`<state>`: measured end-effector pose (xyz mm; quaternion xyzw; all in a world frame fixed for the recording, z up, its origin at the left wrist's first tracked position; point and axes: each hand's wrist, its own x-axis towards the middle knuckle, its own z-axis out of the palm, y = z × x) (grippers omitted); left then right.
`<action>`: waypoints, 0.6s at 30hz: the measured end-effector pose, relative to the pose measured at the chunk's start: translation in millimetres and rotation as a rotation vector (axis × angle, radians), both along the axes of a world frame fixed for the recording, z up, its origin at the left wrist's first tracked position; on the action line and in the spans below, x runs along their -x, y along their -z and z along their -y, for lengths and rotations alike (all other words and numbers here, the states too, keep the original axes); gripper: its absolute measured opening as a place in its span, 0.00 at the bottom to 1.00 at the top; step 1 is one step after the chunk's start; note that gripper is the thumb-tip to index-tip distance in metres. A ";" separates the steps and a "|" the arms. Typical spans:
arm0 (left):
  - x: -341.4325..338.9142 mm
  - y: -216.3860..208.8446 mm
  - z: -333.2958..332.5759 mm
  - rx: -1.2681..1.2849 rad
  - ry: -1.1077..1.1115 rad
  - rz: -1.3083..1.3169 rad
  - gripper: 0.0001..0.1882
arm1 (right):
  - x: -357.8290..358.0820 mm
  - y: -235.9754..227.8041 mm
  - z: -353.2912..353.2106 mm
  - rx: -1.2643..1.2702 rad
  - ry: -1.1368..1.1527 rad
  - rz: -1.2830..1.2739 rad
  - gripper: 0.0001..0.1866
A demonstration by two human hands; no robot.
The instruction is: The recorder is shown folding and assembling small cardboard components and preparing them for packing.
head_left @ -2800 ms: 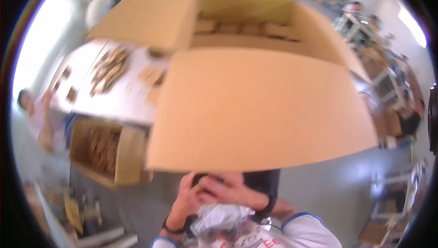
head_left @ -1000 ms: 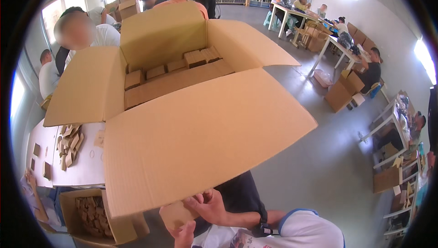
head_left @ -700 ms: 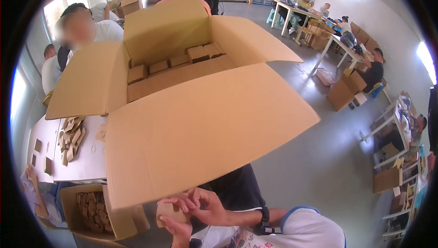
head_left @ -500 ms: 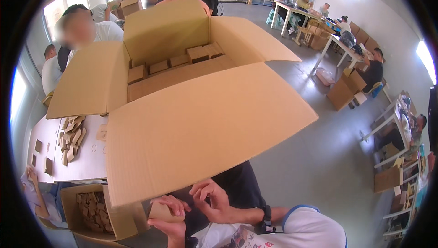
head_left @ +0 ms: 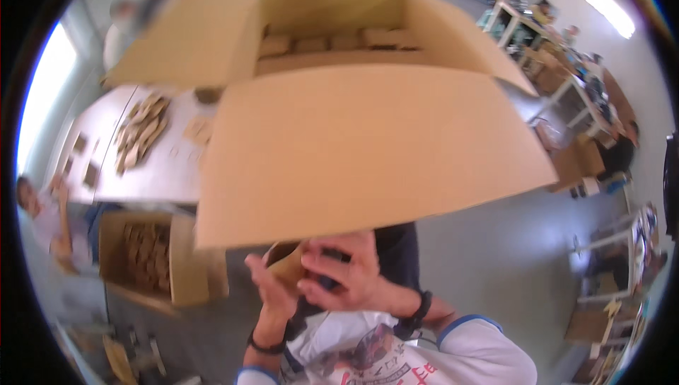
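A small brown cardboard box [head_left: 288,266] is between my two hands, under the near flap of a large open carton. My left hand [head_left: 274,293] supports it from the left, palm against it and thumb raised. From the other side, my right hand [head_left: 346,268] curls its fingers over the box's right end. Motion blurs the fingertips, and part of the small box is hidden. Inside the large carton [head_left: 375,144], a row of small brown boxes [head_left: 311,44] stands along the far wall.
To the left, a white table [head_left: 170,180] carries a heap of folded cardboard pieces [head_left: 141,134]. Below it stands another open carton [head_left: 187,261] full of small cardboard pieces. One person [head_left: 60,222] sits at the left; others are behind the carton and at tables on the right.
The view has tilted and shifted, so the large carton appears higher and farther right. My right hand has come onto the small box that my left hand held alone.
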<state>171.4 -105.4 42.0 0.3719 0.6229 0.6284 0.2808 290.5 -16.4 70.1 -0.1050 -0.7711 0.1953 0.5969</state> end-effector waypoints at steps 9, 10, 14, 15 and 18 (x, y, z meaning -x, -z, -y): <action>-3.6 -50.0 -9.5 0.067 0.263 0.124 0.54 | -0.6 -5.1 -13.3 -0.141 -0.045 0.128 0.25; -3.4 -51.0 -8.6 0.072 0.255 0.129 0.54 | -0.1 -6.4 -11.6 -0.153 -0.029 0.151 0.24; -4.4 -49.3 -4.9 0.017 0.316 0.040 0.53 | -4.1 -6.7 -7.1 -0.206 0.025 0.194 0.18; -4.5 -47.8 -3.9 -0.016 0.343 0.017 0.53 | -2.7 -5.3 -4.5 -0.201 0.022 0.196 0.18; 0.4 -42.1 -2.6 -0.023 0.448 -0.025 0.52 | -1.2 1.6 -0.4 -0.184 0.038 0.103 0.17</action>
